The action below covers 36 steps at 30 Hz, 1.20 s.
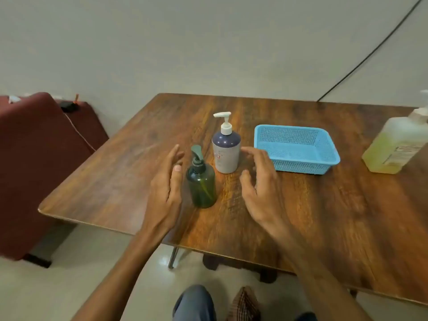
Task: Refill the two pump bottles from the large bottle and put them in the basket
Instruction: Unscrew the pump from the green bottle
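Note:
A small dark green pump bottle [202,184] stands on the wooden table [324,205]. Just behind it is a taller white bottle with a dark blue shoulder and a white pump [225,149]. My left hand [165,191] hovers open just left of the green bottle, fingers straight, not touching it. My right hand [259,181] hovers to the right of both bottles, fingers spread and slightly bent, holding nothing. The light blue mesh basket [298,163] sits empty to the right. The large bottle of yellow-green liquid [396,147] stands at the far right edge of the view.
A dark red cushioned seat [39,158] stands left of the table. A black cable [370,54] runs down the wall to the table's back edge. My knees [196,302] show below the table's front edge.

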Available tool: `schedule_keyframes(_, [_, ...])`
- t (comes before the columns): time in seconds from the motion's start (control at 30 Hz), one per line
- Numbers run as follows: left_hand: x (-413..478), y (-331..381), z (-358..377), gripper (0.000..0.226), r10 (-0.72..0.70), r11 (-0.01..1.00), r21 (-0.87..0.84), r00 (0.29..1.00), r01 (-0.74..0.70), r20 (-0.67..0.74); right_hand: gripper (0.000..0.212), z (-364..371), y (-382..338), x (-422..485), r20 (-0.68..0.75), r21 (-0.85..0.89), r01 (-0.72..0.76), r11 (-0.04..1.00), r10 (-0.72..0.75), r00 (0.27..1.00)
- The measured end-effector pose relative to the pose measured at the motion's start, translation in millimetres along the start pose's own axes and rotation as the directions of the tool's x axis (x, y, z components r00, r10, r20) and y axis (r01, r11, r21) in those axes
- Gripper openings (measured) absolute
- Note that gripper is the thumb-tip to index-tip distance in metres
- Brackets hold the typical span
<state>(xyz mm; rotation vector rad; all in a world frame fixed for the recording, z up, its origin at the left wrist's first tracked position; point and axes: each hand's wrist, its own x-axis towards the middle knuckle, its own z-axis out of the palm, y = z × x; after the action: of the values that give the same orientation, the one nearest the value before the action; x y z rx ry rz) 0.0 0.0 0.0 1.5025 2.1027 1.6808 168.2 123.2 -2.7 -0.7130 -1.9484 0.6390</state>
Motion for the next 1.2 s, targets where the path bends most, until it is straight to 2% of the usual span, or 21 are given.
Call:
schedule_keyframes(0.1, [-14,2,1,0.057,-0.065,0.99,-0.116,0.993,0.076,0.098,0.059,4,-7,-18,0.162,0.077,-0.13,0.988,0.117,0.98])
schedule_keyframes(0.17, [-22,2,5,0.066,-0.076,0.983,-0.151,0.978,0.106,0.194,0.065,12,-12,-29,0.293,0.112,-0.205,0.972,0.164,0.942])
schedule_keyframes(0.23, [-22,-4,6,0.078,-0.092,0.978,-0.157,0.963,0.135,0.252,0.068,20,-14,-31,0.357,0.142,-0.265,0.954,0.2,0.912])
schedule_keyframes(0.4, [-12,-17,11,0.08,-0.095,0.989,-0.089,0.968,0.118,0.232,0.069,37,-24,-29,0.447,0.209,-0.354,0.912,0.232,0.864])
schedule_keyframes(0.63, [-7,7,23,0.067,-0.001,0.995,-0.099,0.959,0.03,0.284,0.06,20,-18,-36,0.332,0.256,-0.325,0.911,0.233,0.914])
schedule_keyframes(0.73, [-5,24,39,0.062,0.035,0.987,-0.16,0.932,0.025,0.362,0.062,-7,-8,-39,0.261,0.223,-0.291,0.93,0.231,0.937])
schedule_keyframes(0.93, [-7,56,83,0.062,0.08,0.978,-0.208,0.865,0.029,0.495,0.068,-60,19,-48,0.195,0.206,-0.316,0.926,0.277,0.941])
schedule_keyframes(1.2, [-13,67,116,0.068,0.074,0.964,-0.252,0.818,0.089,0.571,0.075,-87,43,-54,0.21,0.162,-0.324,0.932,0.288,0.934])
